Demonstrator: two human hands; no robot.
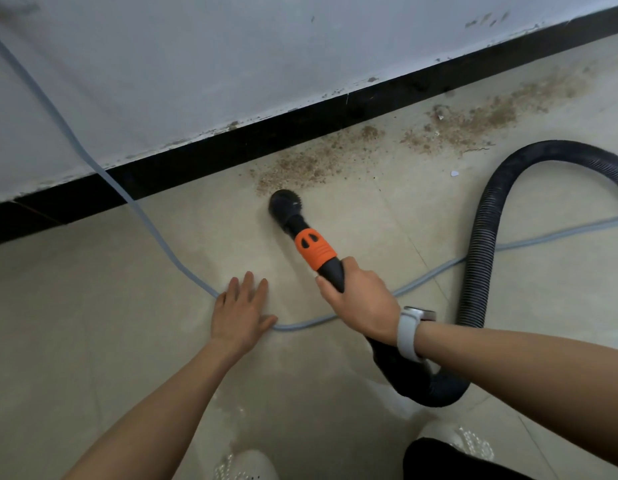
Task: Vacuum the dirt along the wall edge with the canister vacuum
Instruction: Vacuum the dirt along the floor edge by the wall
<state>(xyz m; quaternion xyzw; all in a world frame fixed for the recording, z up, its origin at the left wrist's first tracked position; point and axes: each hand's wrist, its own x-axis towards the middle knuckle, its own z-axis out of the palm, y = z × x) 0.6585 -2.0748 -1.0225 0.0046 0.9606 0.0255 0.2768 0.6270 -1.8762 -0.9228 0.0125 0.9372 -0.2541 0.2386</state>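
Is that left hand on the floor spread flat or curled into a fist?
Spread flat: the left hand rests on the beige tiled floor with fingers straight and apart, over the pale grey cord.

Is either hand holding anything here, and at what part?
The right hand grips the vacuum nozzle at its black handle, just behind the orange collar. The left hand holds nothing; it lies flat, fingers spread, over the floor.
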